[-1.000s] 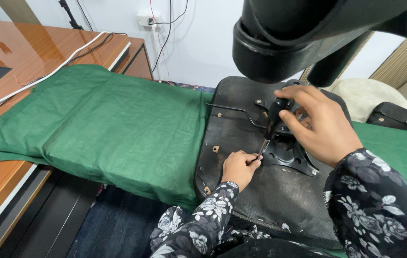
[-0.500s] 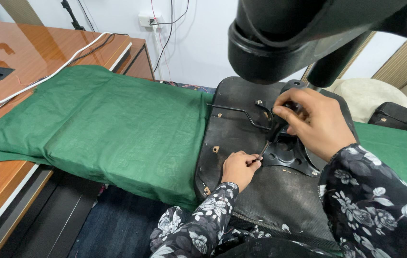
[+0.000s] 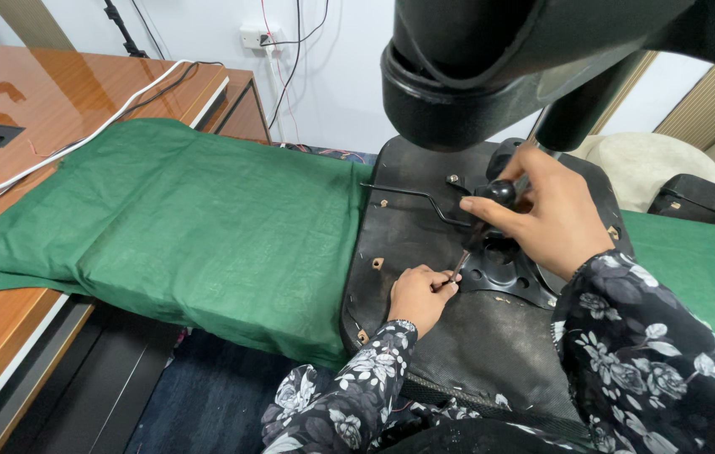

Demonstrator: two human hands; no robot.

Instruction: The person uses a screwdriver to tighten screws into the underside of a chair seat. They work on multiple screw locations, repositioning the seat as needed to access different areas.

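Note:
An upturned black chair seat (image 3: 425, 244) lies on the green cloth (image 3: 206, 227), its underside facing me. My right hand (image 3: 546, 214) grips the black handle of a screwdriver (image 3: 485, 217) that slants down to the seat's metal plate (image 3: 500, 273). My left hand (image 3: 419, 294) rests on the seat and pinches the screwdriver's tip between its fingertips, at the plate's left edge. A thin black lever rod (image 3: 412, 197) runs across the seat just above the hands. Both sleeves are dark with a floral print.
A big black chair part (image 3: 525, 59) hangs over the top right and hides the seat's far end. The wooden desk (image 3: 47, 109) carries a white cable (image 3: 80, 139). A wall socket (image 3: 255, 35) with wires, a cream cushion (image 3: 639, 164) and a black case (image 3: 702, 202) lie behind.
My right hand with the screwdriver has shifted slightly up and turned on the handle. My left hand has stayed at the tip.

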